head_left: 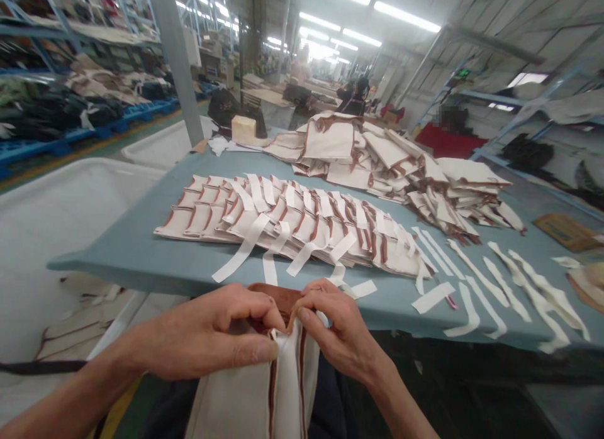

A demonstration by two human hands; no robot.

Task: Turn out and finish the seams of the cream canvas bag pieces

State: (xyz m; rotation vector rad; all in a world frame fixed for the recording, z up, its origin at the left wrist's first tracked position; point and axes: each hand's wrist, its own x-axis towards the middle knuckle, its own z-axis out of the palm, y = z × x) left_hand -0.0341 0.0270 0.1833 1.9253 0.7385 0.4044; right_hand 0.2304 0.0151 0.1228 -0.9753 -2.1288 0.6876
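Observation:
A cream fabric piece (236,395) with brown edging hangs over my lap at the table's front edge. My left hand (221,335) pinches its upper edge between thumb and fingers. Close beside it on the right, my right hand (330,319) grips the brown-trimmed top edge. Between the two hands the cloth is folded, with a brown part (276,294) behind them. Just beyond lies a long overlapping row of cream pieces (212,219) with brown edges, and white strips (243,247) lie across it.
More white strips (495,282) lie at the right of the blue-green table (127,238). A large heap of cream pieces (330,140) covers the back. White bins (61,206) stand left; a grey post (177,61) rises behind. A person (356,93) is farther off.

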